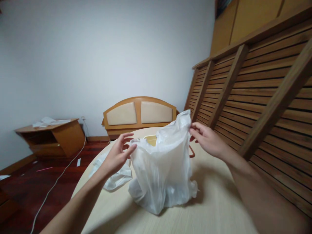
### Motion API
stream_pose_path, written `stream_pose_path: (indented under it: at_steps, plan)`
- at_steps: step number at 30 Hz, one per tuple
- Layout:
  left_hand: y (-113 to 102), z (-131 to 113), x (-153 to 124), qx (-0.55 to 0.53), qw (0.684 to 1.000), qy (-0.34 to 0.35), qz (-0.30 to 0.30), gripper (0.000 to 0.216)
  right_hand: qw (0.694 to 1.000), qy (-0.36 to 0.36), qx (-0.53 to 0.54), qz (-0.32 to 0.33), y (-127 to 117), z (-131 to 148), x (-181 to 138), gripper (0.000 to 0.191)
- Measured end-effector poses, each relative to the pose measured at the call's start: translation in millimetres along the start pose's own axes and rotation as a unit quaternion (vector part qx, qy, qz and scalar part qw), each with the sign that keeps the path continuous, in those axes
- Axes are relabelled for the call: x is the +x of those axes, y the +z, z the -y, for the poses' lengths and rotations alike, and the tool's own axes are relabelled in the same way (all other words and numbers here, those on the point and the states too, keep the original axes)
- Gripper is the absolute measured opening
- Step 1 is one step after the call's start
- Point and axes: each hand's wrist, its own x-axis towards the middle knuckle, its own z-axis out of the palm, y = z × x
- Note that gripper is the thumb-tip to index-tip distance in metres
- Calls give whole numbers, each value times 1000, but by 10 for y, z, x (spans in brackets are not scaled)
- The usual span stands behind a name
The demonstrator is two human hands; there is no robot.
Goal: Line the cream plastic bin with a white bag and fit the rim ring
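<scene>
A white plastic bag [163, 169] stands upright on the round pale table [209, 208], its top edge spread between my two hands. My left hand [121, 150] pinches the bag's upper left edge between thumb and fingers. At the upper right corner, which rises higher, my right hand [204, 136] grips the plastic with its fingertips. Behind the bag's opening shows part of a yellow container [151, 140], mostly hidden. What the bag holds, if anything, cannot be made out through the plastic.
Another white plastic bag [118, 177] lies crumpled on the table under my left forearm. A reddish-brown loop-shaped thing [192, 151] peeks out behind the standing bag. Beyond are a headboard [140, 112], a low wooden cabinet [65, 138], a floor cable [60, 178] and a slatted wooden frame [253, 97].
</scene>
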Motion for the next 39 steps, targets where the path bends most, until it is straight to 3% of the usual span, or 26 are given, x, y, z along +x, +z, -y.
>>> stream_pose_path:
  at_steps: [4, 7, 10, 12, 16, 20, 24, 28, 30, 34, 39]
  plan:
    - [8, 291, -321, 75, 984, -68, 144, 62, 987, 24, -59, 148, 28, -26, -401, 52]
    - [92, 520, -533, 106, 966, -75, 226, 67, 958, 41, -53, 278, 140, -57, -700, 66]
    - [219, 684, -674, 128, 954, -72, 262, 59, 941, 28, -50, 333, 340, -142, -975, 96]
    - [304, 729, -729, 139, 954, -64, 256, 56, 934, 19, -10, 355, 490, -229, -1133, 95]
    - [427, 662, -782, 129, 955, -33, 266, 68, 940, 86, 87, 317, 734, -422, -1343, 73]
    - [515, 561, -813, 98, 941, 15, 323, 71, 910, 131, 229, 319, 876, -523, -1387, 58]
    - [598, 551, -844, 7, 950, -41, 309, 58, 891, 158, 326, 273, 872, -448, -1302, 70]
    - [576, 374, -795, -43, 963, -84, 252, 52, 882, 115, 376, 259, 684, -230, -1146, 90]
    - [523, 186, -684, -26, 975, -62, 212, 43, 887, 81, 375, 256, 572, -94, -1020, 96]
    - [459, -175, -230, -15, 992, 23, 122, 47, 918, 3, 363, 161, 436, 177, -583, 78]
    - [586, -227, 480, -28, 997, 67, 36, 59, 921, -67, 379, 60, 423, 382, 124, 78]
